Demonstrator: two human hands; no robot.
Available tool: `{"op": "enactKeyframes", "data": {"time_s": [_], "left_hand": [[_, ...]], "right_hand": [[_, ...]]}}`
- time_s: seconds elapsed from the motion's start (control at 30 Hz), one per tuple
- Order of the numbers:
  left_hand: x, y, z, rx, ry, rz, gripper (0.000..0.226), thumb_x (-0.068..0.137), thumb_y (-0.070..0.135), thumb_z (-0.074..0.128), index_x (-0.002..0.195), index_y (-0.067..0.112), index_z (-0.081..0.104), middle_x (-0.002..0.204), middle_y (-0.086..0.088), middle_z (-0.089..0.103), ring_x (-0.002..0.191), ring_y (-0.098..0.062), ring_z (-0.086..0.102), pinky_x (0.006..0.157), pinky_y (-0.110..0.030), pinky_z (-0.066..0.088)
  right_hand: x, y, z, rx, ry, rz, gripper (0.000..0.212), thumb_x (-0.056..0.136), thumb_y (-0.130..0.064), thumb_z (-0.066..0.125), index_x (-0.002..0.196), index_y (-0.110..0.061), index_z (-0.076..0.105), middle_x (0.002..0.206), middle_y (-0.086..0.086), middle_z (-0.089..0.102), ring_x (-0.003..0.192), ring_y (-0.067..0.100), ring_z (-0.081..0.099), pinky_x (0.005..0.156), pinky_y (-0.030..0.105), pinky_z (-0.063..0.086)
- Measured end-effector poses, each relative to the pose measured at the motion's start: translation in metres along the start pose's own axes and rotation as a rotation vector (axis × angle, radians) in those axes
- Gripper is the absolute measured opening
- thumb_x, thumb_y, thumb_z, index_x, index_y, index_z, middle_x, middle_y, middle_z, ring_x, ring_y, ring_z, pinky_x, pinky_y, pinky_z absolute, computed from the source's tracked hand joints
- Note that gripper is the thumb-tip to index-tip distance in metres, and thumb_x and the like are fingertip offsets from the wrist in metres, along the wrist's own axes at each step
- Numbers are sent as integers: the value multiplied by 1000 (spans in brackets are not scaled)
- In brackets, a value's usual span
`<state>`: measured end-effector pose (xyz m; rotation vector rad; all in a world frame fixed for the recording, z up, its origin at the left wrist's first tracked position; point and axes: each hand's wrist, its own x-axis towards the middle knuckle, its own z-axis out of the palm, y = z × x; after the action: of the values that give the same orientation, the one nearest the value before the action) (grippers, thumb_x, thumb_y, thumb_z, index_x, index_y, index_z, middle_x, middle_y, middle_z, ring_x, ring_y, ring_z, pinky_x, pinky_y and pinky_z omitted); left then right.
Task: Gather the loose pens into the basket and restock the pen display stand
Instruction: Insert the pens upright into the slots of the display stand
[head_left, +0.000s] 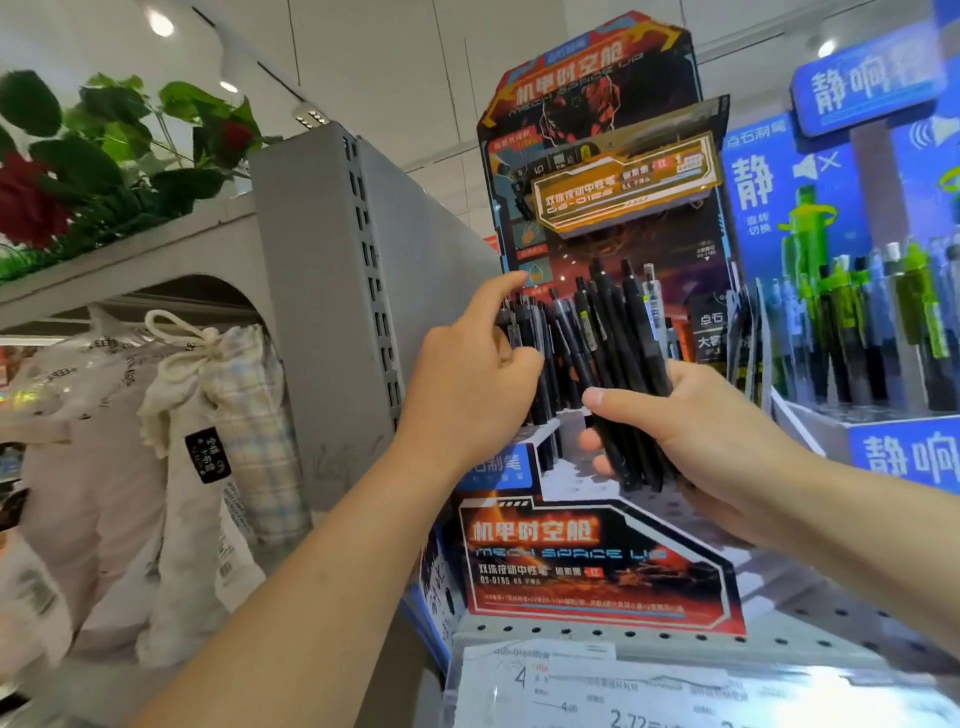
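The right hand (696, 431) is clamping a bundle of black pens (618, 374); the left hand (478, 379) is pinching one at the display stand (597, 561). The bundle is fanning loosely, so I judge that pens could be slipping out.

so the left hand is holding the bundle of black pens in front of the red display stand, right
Not quite: the right hand grips the bundle of black pens, as the head view shows. The left hand is at the pens already standing in the red display stand.

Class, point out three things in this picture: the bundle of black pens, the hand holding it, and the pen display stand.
bundle of black pens (618, 358), head view, middle of the barrels.
right hand (691, 431), head view, back of the hand.
pen display stand (597, 566), head view, printed front panel.
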<state>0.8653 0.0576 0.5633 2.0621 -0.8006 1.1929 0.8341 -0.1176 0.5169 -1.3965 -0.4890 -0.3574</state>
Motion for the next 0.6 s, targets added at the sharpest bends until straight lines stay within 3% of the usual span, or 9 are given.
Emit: {"op": "enactKeyframes", "data": {"time_s": [0.07, 0.2, 0.33, 0.43, 0.6], "left_hand": [[0, -1, 0, -16, -19, 17, 45, 97, 23, 53, 141, 34, 50, 56, 5, 53, 51, -5, 48, 51, -16, 41], [-3, 3, -2, -83, -29, 21, 40, 100, 42, 54, 137, 28, 54, 72, 0, 66, 61, -8, 60, 59, -20, 48], [-3, 9, -6, -190, -14, -24, 21, 97, 32, 63, 116, 30, 57, 76, 8, 70, 66, -7, 67, 63, -30, 54], [-5, 12, -12, -364, -20, -94, 17, 96, 21, 66, 110, 29, 61, 75, 2, 71, 76, -10, 70, 62, -24, 54], [-3, 23, -25, -491, 259, -147, 25, 97, 14, 64, 115, 32, 60, 94, -2, 68, 82, -14, 74, 63, -24, 59]], "right_hand": [[-1, -1, 1, -24, -7, -15, 7, 90, -16, 74, 95, -12, 70, 72, 12, 75, 59, 19, 72, 50, 23, 55], [-1, -2, 1, -54, -24, -35, 5, 89, -15, 76, 91, -13, 73, 72, 13, 76, 60, 19, 73, 51, 24, 56], [0, -1, -1, -179, -37, -77, 6, 87, -18, 77, 90, -15, 74, 72, 12, 76, 64, 22, 73, 59, 30, 62], [-1, -1, -1, -196, -45, -65, 11, 89, -20, 76, 95, -11, 73, 75, 13, 77, 66, 24, 74, 64, 35, 62], [0, -2, 1, 1, -30, -24, 9, 91, -17, 73, 98, -13, 77, 88, 15, 78, 74, 21, 77, 56, 24, 58]]}}
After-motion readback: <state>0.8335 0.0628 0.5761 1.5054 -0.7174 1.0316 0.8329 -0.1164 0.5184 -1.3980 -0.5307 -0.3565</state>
